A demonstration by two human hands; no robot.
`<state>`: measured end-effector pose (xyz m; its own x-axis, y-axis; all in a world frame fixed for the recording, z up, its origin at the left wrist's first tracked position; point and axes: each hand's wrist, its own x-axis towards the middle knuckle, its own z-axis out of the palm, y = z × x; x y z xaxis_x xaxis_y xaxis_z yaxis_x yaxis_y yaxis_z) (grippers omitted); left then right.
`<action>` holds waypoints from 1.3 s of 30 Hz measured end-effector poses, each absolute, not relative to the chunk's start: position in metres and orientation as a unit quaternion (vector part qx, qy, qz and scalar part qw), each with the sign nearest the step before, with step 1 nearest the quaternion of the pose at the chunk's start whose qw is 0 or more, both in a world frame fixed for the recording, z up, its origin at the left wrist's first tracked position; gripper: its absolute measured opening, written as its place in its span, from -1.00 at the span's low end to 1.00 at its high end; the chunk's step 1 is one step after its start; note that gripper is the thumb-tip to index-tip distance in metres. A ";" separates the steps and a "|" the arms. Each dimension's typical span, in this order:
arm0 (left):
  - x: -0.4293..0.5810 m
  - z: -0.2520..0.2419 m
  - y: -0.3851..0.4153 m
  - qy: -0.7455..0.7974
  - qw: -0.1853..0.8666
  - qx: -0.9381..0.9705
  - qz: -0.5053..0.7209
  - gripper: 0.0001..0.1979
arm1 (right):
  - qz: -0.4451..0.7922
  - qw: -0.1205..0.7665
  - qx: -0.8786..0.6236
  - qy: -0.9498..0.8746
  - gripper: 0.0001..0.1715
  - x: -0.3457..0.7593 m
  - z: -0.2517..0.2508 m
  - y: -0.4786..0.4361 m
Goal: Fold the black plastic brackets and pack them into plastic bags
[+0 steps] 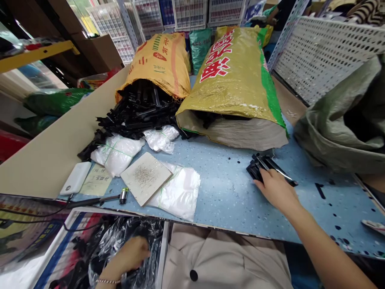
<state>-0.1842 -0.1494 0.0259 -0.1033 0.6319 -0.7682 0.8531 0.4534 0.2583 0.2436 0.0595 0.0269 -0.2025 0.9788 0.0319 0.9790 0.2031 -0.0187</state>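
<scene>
Black plastic parts lie on the blue speckled tabletop at the right, in front of the olive-yellow sack. My right hand rests on them, its fingers curled over their near side. Low at the left, my left hand is over a white-rimmed bin that holds black parts and clear plastic bags. Its fingers are blurred, and whether they hold anything is hidden. More black parts spill from the orange sack. The olive-yellow sack lies with its mouth toward me.
Bundles of clear bags lie left of centre, beside a square tile with grit on it. A white power bank and a tool with a metal tip are near the left front edge. A grey-green sack stands at the right.
</scene>
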 end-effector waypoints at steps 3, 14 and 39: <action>-0.145 0.043 -0.103 0.696 0.412 0.586 0.055 -0.79 | 0.003 0.005 -0.546 -0.838 -0.60 0.216 0.027 0.054; -0.106 0.024 -0.033 0.748 0.110 0.643 0.123 -0.74 | 0.145 0.149 -0.479 -0.853 -0.61 0.238 0.015 0.023; -0.124 0.019 -0.018 0.742 0.353 0.431 0.373 -0.65 | 0.855 0.331 -0.318 -0.241 -0.68 0.083 0.045 0.018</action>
<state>-0.1237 -0.0176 0.0190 -0.3797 0.9027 -0.2021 0.3754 0.3501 0.8582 0.0834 0.0176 0.0447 -0.5784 0.7193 -0.3848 -0.4123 -0.6647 -0.6230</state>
